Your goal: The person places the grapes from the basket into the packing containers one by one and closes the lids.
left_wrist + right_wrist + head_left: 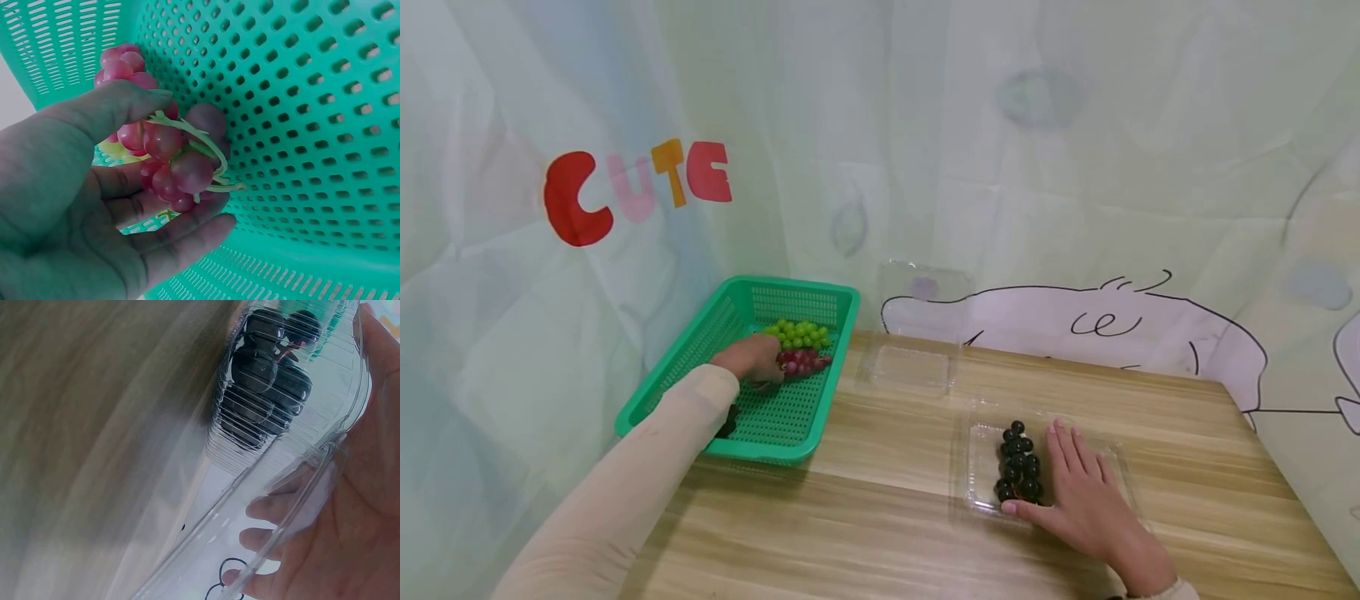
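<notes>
Inside the green basket (831,392), my left hand (751,358) holds a bunch of red grapes (803,362). The left wrist view shows the thumb over the red grapes (162,140) and fingers below them, with a pale green stem sticking out. Green grapes (797,333) lie just behind. My right hand (1086,492) rests spread, fingers straight, on a clear plastic box (981,467). Black grapes (1018,462) lie in that box, left of the hand, with the thumb at its near rim. In the right wrist view, ridged clear plastic surrounds the black grapes (269,375).
Another clear plastic box (912,371) stands open at the back of the wooden table (880,517), its lid (925,300) raised toward the wall sheet. A dark item (728,422) in the basket is partly hidden by my left sleeve. Printed sheets (925,125) enclose the table.
</notes>
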{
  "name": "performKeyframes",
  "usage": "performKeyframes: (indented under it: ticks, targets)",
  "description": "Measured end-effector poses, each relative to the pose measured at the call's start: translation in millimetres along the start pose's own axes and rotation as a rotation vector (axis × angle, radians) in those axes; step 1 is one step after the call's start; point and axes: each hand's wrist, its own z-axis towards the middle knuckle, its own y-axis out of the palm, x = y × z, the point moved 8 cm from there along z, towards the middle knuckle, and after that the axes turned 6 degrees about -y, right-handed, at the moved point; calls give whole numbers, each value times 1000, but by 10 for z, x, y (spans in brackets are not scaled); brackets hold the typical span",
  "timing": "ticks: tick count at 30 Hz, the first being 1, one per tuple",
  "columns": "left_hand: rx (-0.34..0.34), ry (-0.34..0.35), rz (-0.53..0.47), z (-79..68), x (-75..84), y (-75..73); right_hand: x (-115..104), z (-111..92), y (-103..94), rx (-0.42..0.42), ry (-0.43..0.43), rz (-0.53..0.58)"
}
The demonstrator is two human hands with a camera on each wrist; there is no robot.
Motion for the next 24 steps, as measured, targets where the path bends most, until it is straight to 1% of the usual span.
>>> performKeyframes:
  ticks: [9, 13, 19, 24]
  targets:
    - [-25, 35, -43, -1, 52, -22, 6, -5, -1, 1, 7, 10]
    - [-21, 58, -42, -15, 93, -40, 8, -7, -5, -2, 7, 8]
    - [-13, 59, -59, -36, 123, -54, 13, -8, -3, -8, 11, 7]
    - [-14, 59, -65, -5, 107, -28, 15, -9, 5, -10, 10, 4]
